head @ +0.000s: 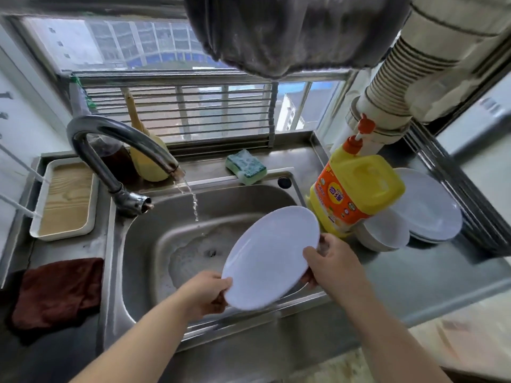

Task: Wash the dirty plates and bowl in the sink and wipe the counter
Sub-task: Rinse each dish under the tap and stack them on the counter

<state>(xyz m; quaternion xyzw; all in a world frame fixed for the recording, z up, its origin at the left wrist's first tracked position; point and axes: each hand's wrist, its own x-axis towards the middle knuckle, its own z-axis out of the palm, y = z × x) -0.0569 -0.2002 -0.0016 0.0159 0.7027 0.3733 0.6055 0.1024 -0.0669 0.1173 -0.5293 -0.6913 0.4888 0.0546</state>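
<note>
A white plate [269,257] is held tilted over the right half of the steel sink [154,244]. My left hand [204,295] grips its near-left rim, and my right hand [330,262] grips its right rim with the thumb on the plate's face. Water runs from the faucet [110,145] into the foamy sink, left of the plate. On the counter at right stand a white bowl [387,234] and a stack of white plates [428,205]. A green and yellow sponge [246,167] lies on the sink's back ledge.
A yellow detergent bottle [356,189] stands at the sink's right edge, close to the plate. A dark red cloth [58,291] lies on the left counter, a white tray [66,200] behind it. A grey towel [276,34] hangs overhead. A ribbed duct [395,87] descends at right.
</note>
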